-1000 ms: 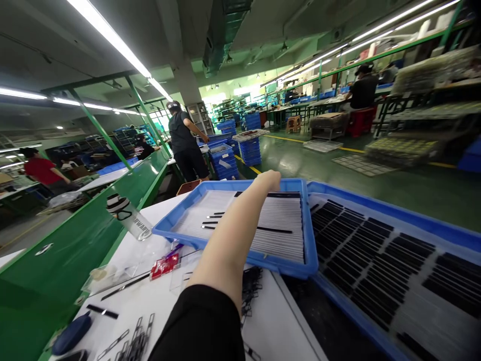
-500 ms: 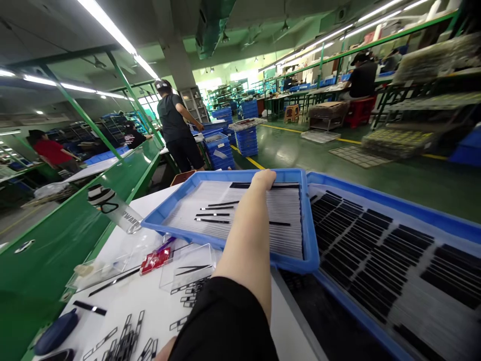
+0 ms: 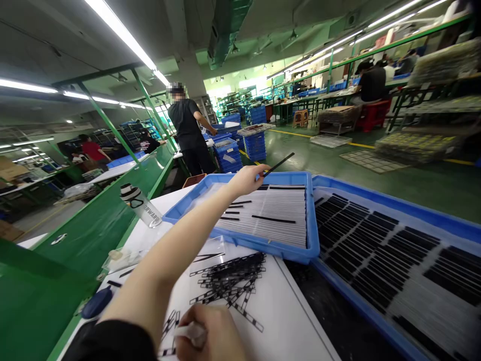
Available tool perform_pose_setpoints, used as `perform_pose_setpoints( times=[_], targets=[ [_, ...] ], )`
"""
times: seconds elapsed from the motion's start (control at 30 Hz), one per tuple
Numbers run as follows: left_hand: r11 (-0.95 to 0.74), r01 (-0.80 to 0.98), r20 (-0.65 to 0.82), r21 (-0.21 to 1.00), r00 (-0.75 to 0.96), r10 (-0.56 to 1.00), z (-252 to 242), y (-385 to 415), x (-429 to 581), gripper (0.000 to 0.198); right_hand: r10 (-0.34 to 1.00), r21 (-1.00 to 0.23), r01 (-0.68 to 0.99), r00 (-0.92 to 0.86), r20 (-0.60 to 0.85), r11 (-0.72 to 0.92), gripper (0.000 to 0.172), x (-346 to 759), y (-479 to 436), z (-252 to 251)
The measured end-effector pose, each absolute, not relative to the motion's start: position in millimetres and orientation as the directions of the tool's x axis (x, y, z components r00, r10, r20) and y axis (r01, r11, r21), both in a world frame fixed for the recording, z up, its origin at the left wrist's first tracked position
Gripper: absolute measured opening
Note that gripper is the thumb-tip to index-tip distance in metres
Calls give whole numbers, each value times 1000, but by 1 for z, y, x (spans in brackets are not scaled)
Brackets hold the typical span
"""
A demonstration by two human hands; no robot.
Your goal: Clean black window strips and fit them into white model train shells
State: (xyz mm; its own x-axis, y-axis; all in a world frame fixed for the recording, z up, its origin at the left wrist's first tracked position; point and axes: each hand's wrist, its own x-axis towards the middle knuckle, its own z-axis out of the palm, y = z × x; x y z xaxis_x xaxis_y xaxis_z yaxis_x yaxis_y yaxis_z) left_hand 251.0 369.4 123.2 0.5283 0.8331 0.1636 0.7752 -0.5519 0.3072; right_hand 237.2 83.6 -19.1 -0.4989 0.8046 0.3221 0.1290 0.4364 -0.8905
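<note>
My left hand [image 3: 248, 179] is raised above the far side of a blue tray [image 3: 313, 220], its fingers closed on one end of a thin black strip [image 3: 280, 164]. The strip's free end points up and to the right. Several similar black strips lie on the tray's white ribbed liner [image 3: 281, 235]. Low in the view, my right hand [image 3: 216, 333] is curled above the white table [image 3: 289, 306], with a small white pointed thing [image 3: 191, 332] at its fingers; its kind is unclear. Beside it lies a pile of black frame-like strips [image 3: 233, 276].
A second blue tray [image 3: 398, 195] with rows of black strips stands at right. On the left are a clear bottle [image 3: 145, 206], a dark blue case [image 3: 96, 302] and a green partition [image 3: 71, 271]. A person in dark clothes [image 3: 190, 130] stands beyond, near stacked blue crates [image 3: 227, 155].
My left hand has come up off the tray's far edge with a black strip in it, and its arm now slants from the left. More of my right hand shows.
</note>
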Motion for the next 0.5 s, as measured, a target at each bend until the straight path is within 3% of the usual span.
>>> perform_pose_setpoints(
  times=[0.1,0.17,0.37,0.43,0.5],
  targets=[
    [-470,749,228,466,412,882,134,286,186,27,846,-938,54,-452,284,343,6,236,91,-20],
    [-365,718,224,592,289,931,134,220,139,25,845,-951,-25,-450,287,309,7,240,89,-17],
    [-62,482,72,874,-3,997,102,51,60,54,812,-954,-156,-502,299,256,18,254,83,-8],
    [-10,393,24,920,-31,999,90,16,56,67,819,-957,-162,-496,288,239,19,255,83,-9],
    [13,325,-11,946,-8,1000,80,-8,57,67,828,-963,-168,-493,266,209,21,256,83,-12]
  ],
)
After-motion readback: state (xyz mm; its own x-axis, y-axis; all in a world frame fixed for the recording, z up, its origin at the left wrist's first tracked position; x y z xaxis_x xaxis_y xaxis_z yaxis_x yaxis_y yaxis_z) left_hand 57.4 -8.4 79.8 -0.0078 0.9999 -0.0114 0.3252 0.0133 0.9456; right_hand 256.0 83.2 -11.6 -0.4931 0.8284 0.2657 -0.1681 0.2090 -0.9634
